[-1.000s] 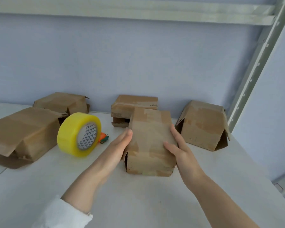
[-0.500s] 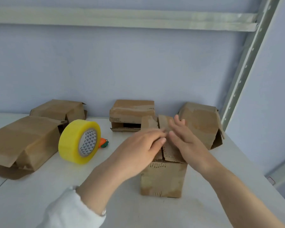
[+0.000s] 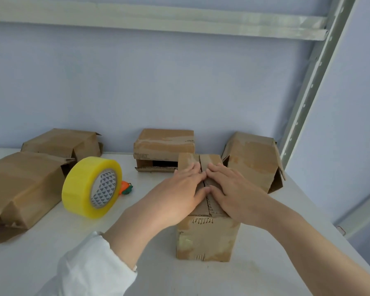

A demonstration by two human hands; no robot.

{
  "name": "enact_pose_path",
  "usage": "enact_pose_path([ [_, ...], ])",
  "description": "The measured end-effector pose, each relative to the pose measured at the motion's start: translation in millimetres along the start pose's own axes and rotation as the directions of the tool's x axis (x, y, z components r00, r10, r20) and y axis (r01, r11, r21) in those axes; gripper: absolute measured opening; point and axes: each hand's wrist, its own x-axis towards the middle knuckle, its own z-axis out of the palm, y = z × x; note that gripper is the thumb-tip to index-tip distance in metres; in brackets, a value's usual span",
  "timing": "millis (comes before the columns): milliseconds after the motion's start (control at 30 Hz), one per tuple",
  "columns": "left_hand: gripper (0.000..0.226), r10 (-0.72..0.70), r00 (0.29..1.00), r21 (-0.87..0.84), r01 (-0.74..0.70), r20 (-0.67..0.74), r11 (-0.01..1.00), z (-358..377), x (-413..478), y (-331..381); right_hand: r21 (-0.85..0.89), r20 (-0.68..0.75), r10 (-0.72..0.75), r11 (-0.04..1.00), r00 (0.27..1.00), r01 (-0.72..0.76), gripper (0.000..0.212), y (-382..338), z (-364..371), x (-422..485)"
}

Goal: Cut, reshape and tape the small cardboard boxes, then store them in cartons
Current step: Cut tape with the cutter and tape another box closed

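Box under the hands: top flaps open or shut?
Shut: both flaps of the box lie flat, meeting at a centre seam, pressed down by the left hand and right hand.

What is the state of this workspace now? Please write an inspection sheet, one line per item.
Surface: white table, holding everything.
Job's things: box upright in front, flaps folded shut; tape roll on edge, left; four other boxes behind.
Clutter: small orange object behind the roll.
Grips: left hand and right hand flat on the flaps.
Cables: nothing seen.
Surroundings: blue wall; metal post, right.
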Motion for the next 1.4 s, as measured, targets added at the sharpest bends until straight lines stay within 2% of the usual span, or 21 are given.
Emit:
enact_pose_path([
  [100, 0.057, -0.005, 1.000, -0.030, 0.005, 0.022, 1.000, -1.7, -1.2, -0.5, 0.045, 0.044, -0.001, 0.999, 0.999, -0.001, 0.054, -1.4, -3.3, -0.2],
  [200, 0.056, -0.010, 0.999, -0.003, 0.010, 0.041, 1.000, 0.7, -0.4, -1.1, -0.115, 0.086, -0.015, 0.993, 0.996, 0.025, 0.055, -1.8, 0.6, 0.5],
  [333, 0.054, -0.023, 0.999, -0.024, 0.023, 0.022, 0.999, 5.7, -0.4, -2.0, -0.159, 0.078, 0.033, 0.987, 0.996, -0.020, 0.055, -4.4, 4.3, 2.9],
  [433, 0.052, -0.015, 1.000, -0.212, 0.009, -0.027, 0.977, 5.4, -5.3, -1.9, -0.033, 0.066, 0.023, 0.999, 0.998, -0.021, 0.057, -5.5, 0.2, 1.5],
  [533, 0.050, -0.098, 0.990, -0.567, 0.026, -0.097, 0.824, -2.2, -12.8, -3.0, 0.227, 0.015, 0.015, 0.974, 1.000, -0.018, 0.054, -6.2, -9.0, -4.6],
  [567, 0.050, -0.128, 0.985, -0.631, 0.029, -0.112, 0.775, -4.0, -14.7, -4.9, 0.282, -0.004, 0.015, 0.959, 1.000, -0.013, 0.053, -6.4, -11.3, -7.1],
  [667, 0.051, -0.160, 0.979, -0.658, 0.040, -0.124, 0.752, -0.8, -18.6, -12.8, 0.360, -0.055, 0.012, 0.933, 0.998, 0.009, 0.049, -6.8, -12.0, -12.8],
  [767, 0.051, -0.192, 0.971, -0.679, 0.045, -0.142, 0.732, 3.9, -20.7, -18.5, 0.367, -0.097, -0.005, 0.929, 0.995, 0.040, 0.050, -7.3, -10.7, -14.1],
  [933, 0.049, -0.233, 0.946, -0.639, 0.036, -0.227, 0.769, 1.9, -26.9, -21.5, 0.394, -0.146, 0.006, 0.917, 0.989, 0.053, 0.050, -8.4, -17.9, -14.4],
  [1033, 0.045, -0.276, 0.898, -0.516, 0.065, -0.343, 0.854, -14.9, -34.5, -35.9, 0.473, -0.233, 0.046, 0.878, 0.971, 0.072, 0.050, -14.0, -28.5, -17.2],
  [1133, 0.043, -0.355, 0.846, -0.269, 0.262, -0.397, 0.927, -41.7, -41.6, -77.1, 0.543, -0.367, 0.046, 0.821, 0.929, 0.174, 0.045, -32.8, -41.8, -19.9],
  [1200, 0.043, -0.404, 0.828, -0.066, 0.413, -0.389, 0.908, -48.6, -47.2, -108.7, 0.576, -0.430, 0.036, 0.781, 0.902, 0.242, 0.041, -53.3, -47.6, -20.0],
  [1233, 0.043, -0.426, 0.826, -0.020, 0.451, -0.370, 0.892, -47.0, -51.2, -120.0, 0.579, -0.441, 0.027, 0.772, 0.897, 0.261, 0.039, -64.6, -48.6, -19.4],
  [1300, 0.043, -0.417, 0.836, -0.031, 0.435, -0.358, 0.900, -36.0, -63.4, -134.4, 0.565, -0.434, -0.003, 0.778, 0.901, 0.275, 0.038, -87.2, -45.8, -16.0],
  [1333, 0.042, -0.380, 0.833, -0.035, 0.401, -0.403, 0.915, -30.1, -71.8, -137.8, 0.558, -0.424, -0.012, 0.784, 0.906, 0.272, 0.037, -99.1, -42.6, -12.9],
  [1400, 0.036, -0.297, 0.778, -0.024, 0.342, -0.553, 0.939, -20.4, -93.3, -142.2, 0.556, -0.408, -0.004, 0.792, 0.913, 0.252, 0.037, -121.0, -32.1, -2.1],
])
